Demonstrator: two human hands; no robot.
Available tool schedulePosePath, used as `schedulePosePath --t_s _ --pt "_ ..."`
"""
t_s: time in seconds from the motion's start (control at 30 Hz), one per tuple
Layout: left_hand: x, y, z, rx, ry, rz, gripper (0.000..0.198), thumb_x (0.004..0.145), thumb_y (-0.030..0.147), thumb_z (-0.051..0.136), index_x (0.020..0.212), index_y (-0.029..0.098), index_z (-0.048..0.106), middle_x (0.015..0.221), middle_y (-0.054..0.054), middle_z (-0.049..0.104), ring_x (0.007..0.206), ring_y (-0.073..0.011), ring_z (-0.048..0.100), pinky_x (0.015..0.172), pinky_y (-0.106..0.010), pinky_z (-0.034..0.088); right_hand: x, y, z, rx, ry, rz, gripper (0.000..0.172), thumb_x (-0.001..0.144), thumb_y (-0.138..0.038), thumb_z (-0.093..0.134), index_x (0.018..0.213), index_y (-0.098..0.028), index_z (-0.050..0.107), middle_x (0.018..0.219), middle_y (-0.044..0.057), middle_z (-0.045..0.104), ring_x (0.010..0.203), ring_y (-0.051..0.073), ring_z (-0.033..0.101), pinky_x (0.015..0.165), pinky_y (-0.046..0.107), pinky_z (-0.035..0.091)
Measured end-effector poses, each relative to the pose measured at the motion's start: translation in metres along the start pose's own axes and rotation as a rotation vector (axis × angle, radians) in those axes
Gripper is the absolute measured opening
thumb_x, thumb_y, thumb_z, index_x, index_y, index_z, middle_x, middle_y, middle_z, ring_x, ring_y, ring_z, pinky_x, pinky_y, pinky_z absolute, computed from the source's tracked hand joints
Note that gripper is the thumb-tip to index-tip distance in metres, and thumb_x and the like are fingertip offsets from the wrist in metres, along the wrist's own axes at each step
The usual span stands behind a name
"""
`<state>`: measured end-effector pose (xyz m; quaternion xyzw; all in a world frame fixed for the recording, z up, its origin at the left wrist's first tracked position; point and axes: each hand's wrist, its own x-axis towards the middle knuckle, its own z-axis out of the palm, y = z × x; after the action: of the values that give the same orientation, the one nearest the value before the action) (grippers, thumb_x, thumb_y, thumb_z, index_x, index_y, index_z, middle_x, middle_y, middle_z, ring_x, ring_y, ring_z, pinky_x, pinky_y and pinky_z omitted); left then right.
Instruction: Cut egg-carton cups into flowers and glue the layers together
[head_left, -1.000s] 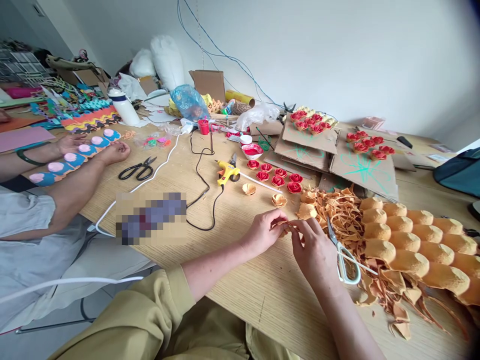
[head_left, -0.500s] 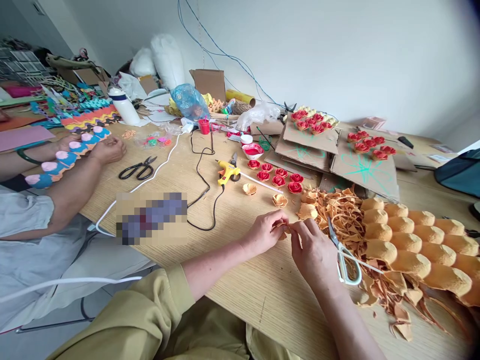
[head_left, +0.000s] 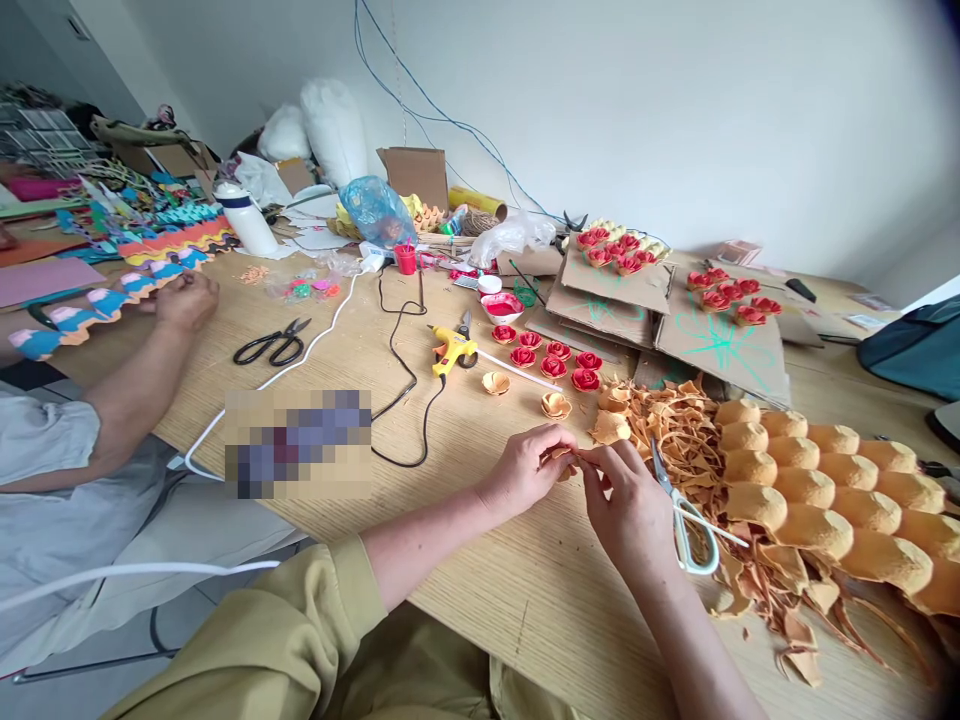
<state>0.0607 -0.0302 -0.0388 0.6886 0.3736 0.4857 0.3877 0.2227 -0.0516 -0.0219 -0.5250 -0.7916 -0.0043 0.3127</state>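
Observation:
Over the table's front, my left hand (head_left: 531, 468) pinches a small orange egg-carton piece (head_left: 568, 470), mostly hidden by the fingers. My right hand (head_left: 628, 508) meets it there, its fingertips closed on the same piece. Beyond them sit two unpainted carton flowers (head_left: 556, 405) and several red-painted flowers (head_left: 556, 350). Beside my right hand, white-handled scissors (head_left: 691, 535) lie against a heap of torn orange carton scraps (head_left: 675, 425). A large orange egg tray (head_left: 814, 490) with raised cups rests at the right.
A yellow glue gun (head_left: 452, 350), black scissors (head_left: 271, 343) and a bowl of red paint (head_left: 502, 307) occupy the middle. Cardboard sheets (head_left: 611, 312) carry more red flowers. At left, a co-worker's hand (head_left: 187, 300) is near a painted carton strip (head_left: 105, 303). A white cable (head_left: 330, 335) crosses the table.
My hands stay together on the carton piece with only slight finger movement. The co-worker's arms and the painted strip have shifted left. The view has turned slightly.

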Motion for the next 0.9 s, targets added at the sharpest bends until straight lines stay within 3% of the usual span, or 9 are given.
schedulePosePath --t_s 0.17,0.43,0.63,0.77,0.9 --pt "0.0000 0.0020 0.0015 -0.177 -0.003 -0.058 0.013 0.094 0.027 0.056 0.086 0.016 0.057 0.075 0.000 0.061 0.070 -0.0126 0.064 0.065 -0.022 0.049 0.0012 -0.0005 -0.0017 -0.122 0.032 -0.118 0.019 0.098 -0.023 0.049 0.093 -0.020 0.067 0.082 0.002 0.058 0.061 0.014 0.051 0.057 0.026 0.033" --pt "-0.0001 -0.0024 0.0051 -0.076 0.078 0.009 0.015 0.095 0.030 0.056 0.094 0.017 0.062 0.077 0.000 0.062 0.066 -0.0097 0.058 0.064 -0.020 0.045 0.0040 -0.0040 -0.0040 0.137 0.056 0.015 0.015 0.098 -0.026 0.051 0.098 -0.021 0.065 0.087 0.002 0.061 0.065 0.013 0.056 0.060 0.025 0.039" --pt "0.0002 -0.0013 0.0032 -0.064 0.053 -0.020 0.016 0.093 0.031 0.060 0.090 0.016 0.063 0.074 0.000 0.065 0.066 -0.0099 0.060 0.065 -0.020 0.047 0.0017 -0.0011 -0.0022 0.126 0.031 0.030 0.014 0.095 -0.022 0.054 0.096 -0.021 0.067 0.084 0.001 0.059 0.064 0.013 0.055 0.058 0.024 0.037" --pt "-0.0002 -0.0006 0.0026 -0.160 0.010 -0.066 0.016 0.094 0.031 0.058 0.089 0.016 0.061 0.077 -0.001 0.066 0.069 -0.0116 0.065 0.067 -0.021 0.049 0.0009 -0.0018 -0.0045 -0.001 0.042 -0.048 0.016 0.095 -0.020 0.052 0.091 -0.021 0.068 0.079 0.000 0.057 0.060 0.012 0.052 0.054 0.026 0.032" --pt "0.0003 0.0024 0.0033 -0.195 0.038 -0.047 0.012 0.093 0.028 0.059 0.088 0.016 0.060 0.078 -0.001 0.066 0.072 -0.0124 0.067 0.067 -0.021 0.050 0.0023 -0.0041 -0.0052 -0.045 0.075 -0.096 0.019 0.098 -0.022 0.050 0.093 -0.019 0.068 0.082 0.002 0.059 0.062 0.013 0.052 0.056 0.026 0.034"
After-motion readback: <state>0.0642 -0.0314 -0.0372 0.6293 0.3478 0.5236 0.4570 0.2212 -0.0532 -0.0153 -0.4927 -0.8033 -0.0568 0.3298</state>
